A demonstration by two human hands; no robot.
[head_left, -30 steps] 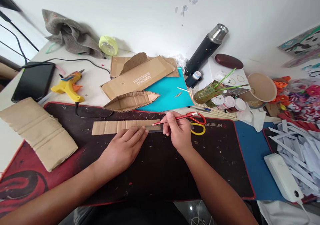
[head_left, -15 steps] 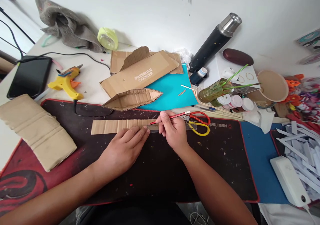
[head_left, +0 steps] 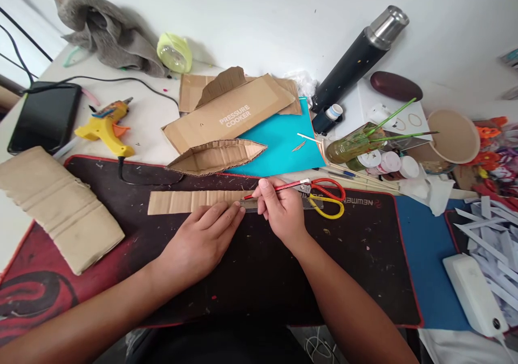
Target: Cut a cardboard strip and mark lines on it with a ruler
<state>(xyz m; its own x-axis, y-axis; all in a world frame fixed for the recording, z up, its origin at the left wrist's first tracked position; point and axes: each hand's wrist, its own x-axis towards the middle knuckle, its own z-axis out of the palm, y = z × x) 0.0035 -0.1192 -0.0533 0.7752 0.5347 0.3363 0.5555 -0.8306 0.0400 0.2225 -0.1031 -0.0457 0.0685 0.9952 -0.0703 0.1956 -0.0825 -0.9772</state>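
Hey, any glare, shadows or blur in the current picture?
Head view: bright highlights on the steel cap of the flask; in the same view, soft shadow on the wall beside the lime-green round object; lettering on the printed cardboard reads clearly, but the ruler has markings too small to read.

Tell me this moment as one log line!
left hand: rests on cardboard strip and ruler | right hand: grips red pencil | pencil tip: over strip
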